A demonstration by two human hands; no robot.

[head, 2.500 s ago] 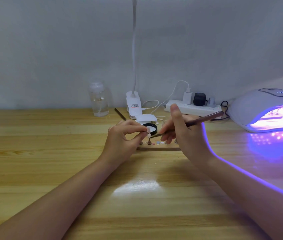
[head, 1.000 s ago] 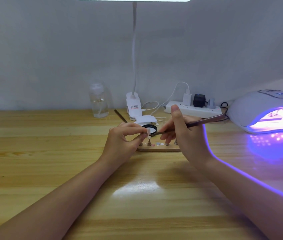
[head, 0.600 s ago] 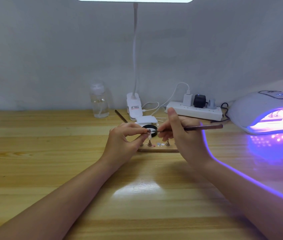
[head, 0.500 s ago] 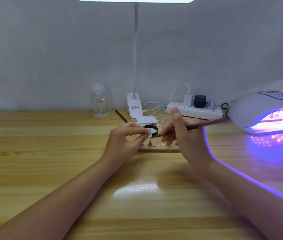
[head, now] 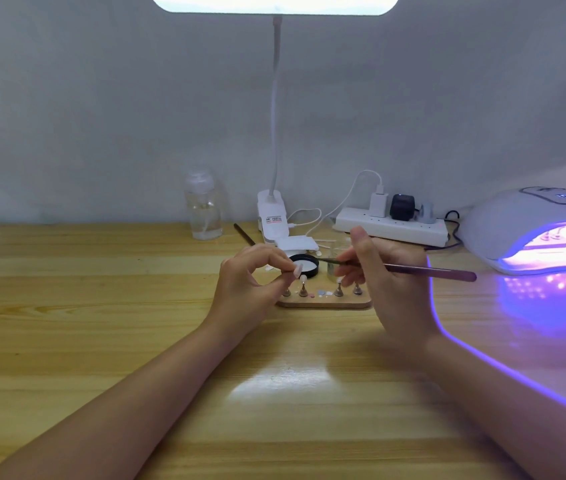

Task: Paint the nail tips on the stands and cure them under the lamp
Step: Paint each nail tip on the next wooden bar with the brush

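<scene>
On the pale wooden worktop, towards the middle of its far edge, lies a small flat wooden board carrying a row of little cone-shaped metal stands; some bear nail tips, though they are too small to count surely. The left hand hovers at the board's left end, its thumb and forefinger pinched on one pale pinkish nail tip, lifted clear of the board, probably so that the tip can be turned towards the brush. The other fingers curl loosely beneath.

The right hand holds a long slim purple-handled brush in a pen grip, handle pointing right towards the lamp, bristle end reaching left over a round black-rimmed pot of white gel just behind the board. It looks like loading or wiping the brush, the pot being set close so that each dip is short.

At the worktop's right edge sits a domed white curing lamp, lit violet inside, near enough for the painted tips to go straight under. Along the far edge stand a clear plastic bottle, a white clip-on desk lamp and a white power strip. The painting step appears under way; curing of this tip is not yet done.
</scene>
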